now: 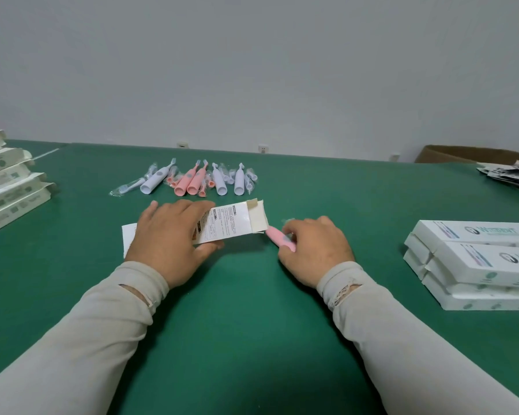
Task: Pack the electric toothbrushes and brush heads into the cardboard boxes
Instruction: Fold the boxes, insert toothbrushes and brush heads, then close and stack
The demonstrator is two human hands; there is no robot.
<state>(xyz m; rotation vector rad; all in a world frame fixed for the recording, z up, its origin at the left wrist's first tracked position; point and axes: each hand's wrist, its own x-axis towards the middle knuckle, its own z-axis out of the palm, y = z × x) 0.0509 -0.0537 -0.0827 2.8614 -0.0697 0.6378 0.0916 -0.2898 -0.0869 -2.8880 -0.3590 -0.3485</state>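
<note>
Left hand point(168, 238) grips an open white cardboard box point(232, 223); right hand point(309, 250), just beside it, pinches a pink plastic electric toothbrush point(277, 239) at the box's mouth.

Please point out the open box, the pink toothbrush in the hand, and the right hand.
open box point(237, 221): head view, printed top face.
pink toothbrush point(275, 237): head view, handle.
right hand point(315, 250): head view, back of hand.

Open green table point(246, 324) near, toothbrush row point(192, 181) behind, box stacks point(474, 265) flanking
</note>
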